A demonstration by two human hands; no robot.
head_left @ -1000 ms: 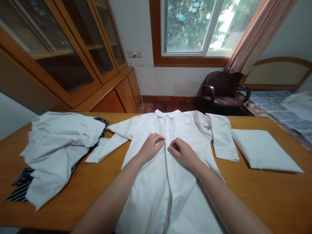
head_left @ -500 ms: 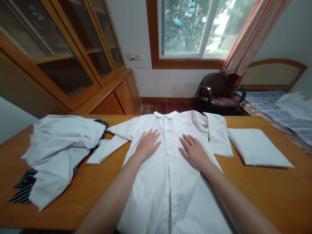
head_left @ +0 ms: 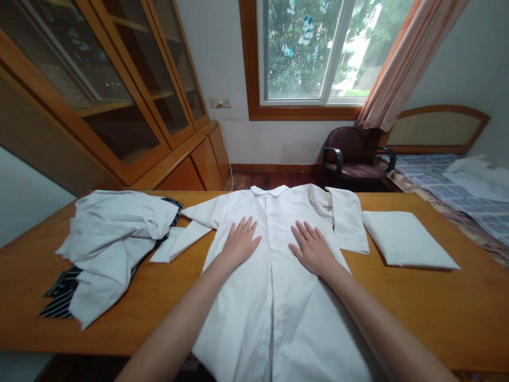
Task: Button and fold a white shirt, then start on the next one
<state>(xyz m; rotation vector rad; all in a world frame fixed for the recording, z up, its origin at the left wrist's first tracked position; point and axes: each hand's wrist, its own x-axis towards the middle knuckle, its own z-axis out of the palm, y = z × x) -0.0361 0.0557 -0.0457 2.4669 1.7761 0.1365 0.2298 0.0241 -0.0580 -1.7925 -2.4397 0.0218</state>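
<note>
Two hands on the cloth: the left hand (head_left: 241, 244) at nine o'clock from the button line, the right hand (head_left: 312, 248) at three, both palms down on the front of one white shirt (head_left: 292, 297). Left fingers spread apart, right fingers a little apart, nothing gripped in either. The shirt lies face up on one wooden table (head_left: 417, 307), running over the near edge at six o'clock and reaching up to one collar (head_left: 270, 191) at twelve. Two sleeves: one doubled back on itself near nine, the other bent toward the near side at two.

Out at nine, one rumpled heap of white cloth (head_left: 115, 239), number of pieces impossible to count, with dark striped cloth (head_left: 61, 302) showing from beneath. Across at three, one neatly folded white cloth (head_left: 407, 241), just beside the sleeve.

Past the table now! One cabinet (head_left: 127, 79) at half past ten, three glass doors in view. One chair (head_left: 352, 170) with two armrests, between one and two; one bed (head_left: 413, 167) just past two. Farther back, one window (head_left: 298, 63) of two panes just after twelve, and one pink curtain (head_left: 413, 58) at one.
</note>
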